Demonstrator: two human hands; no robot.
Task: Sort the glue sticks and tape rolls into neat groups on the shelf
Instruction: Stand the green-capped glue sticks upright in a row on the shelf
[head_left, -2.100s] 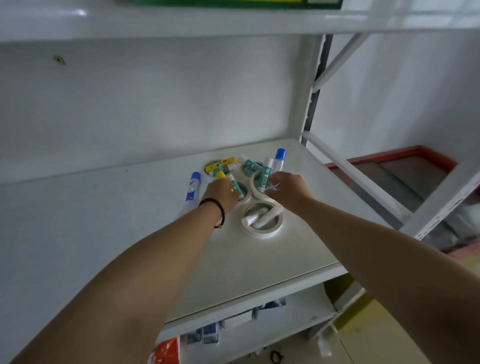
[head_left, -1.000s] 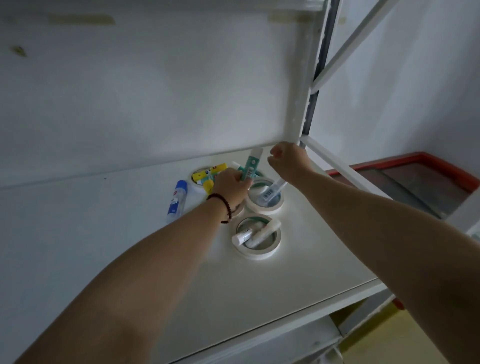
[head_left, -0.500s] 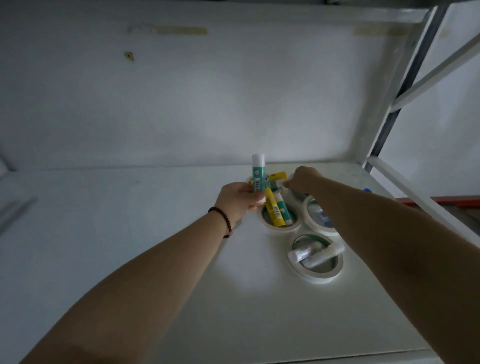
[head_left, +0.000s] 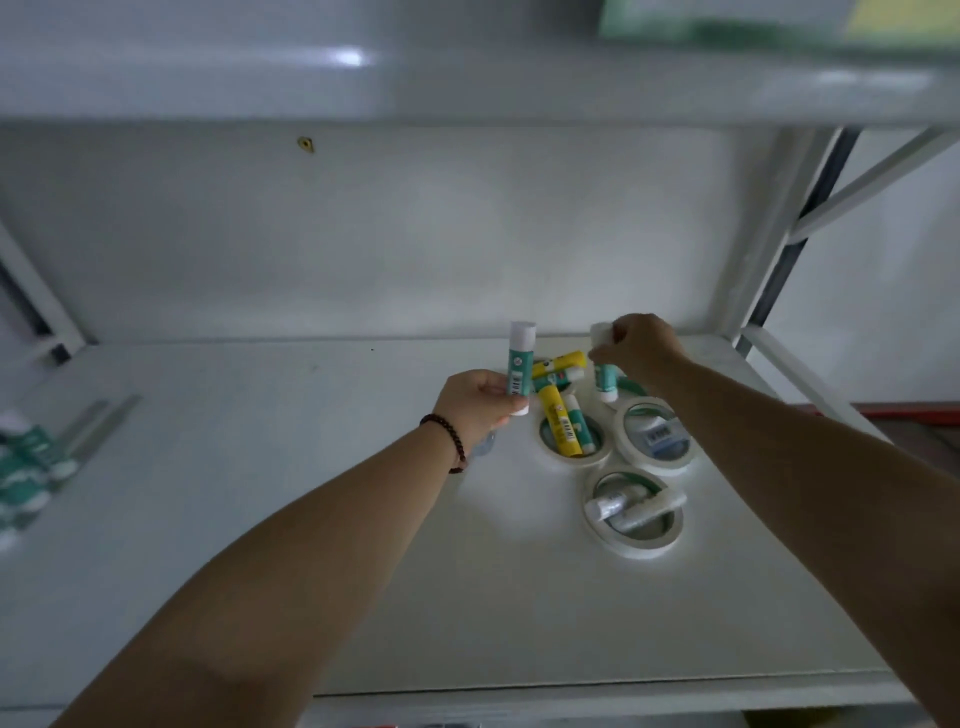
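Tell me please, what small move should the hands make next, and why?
Probably carry both held sticks away from the pile. The left hand holds a teal glue stick upright, the right hand lifts another, while tape rolls and sticks remain mixed.

Green glue stick with white cap (head_left: 520, 370): standing up straight, held in left hand (head_left: 480, 404).
Second green glue stick (head_left: 605, 378): held in right hand (head_left: 640, 345), white cap up, hanging over pile.
Yellow glue stick (head_left: 560, 365): lying flat at back.
Another yellow glue stick (head_left: 559, 424) and thin green one (head_left: 580, 425): lying across back-left tape roll (head_left: 575, 451).
Middle tape roll (head_left: 655, 437): white ring, flat, small stick inside.
Front tape roll (head_left: 635, 513): white ring, flat, two pale sticks (head_left: 632, 506) across it.
Rolls close together on shelf (head_left: 363, 545).
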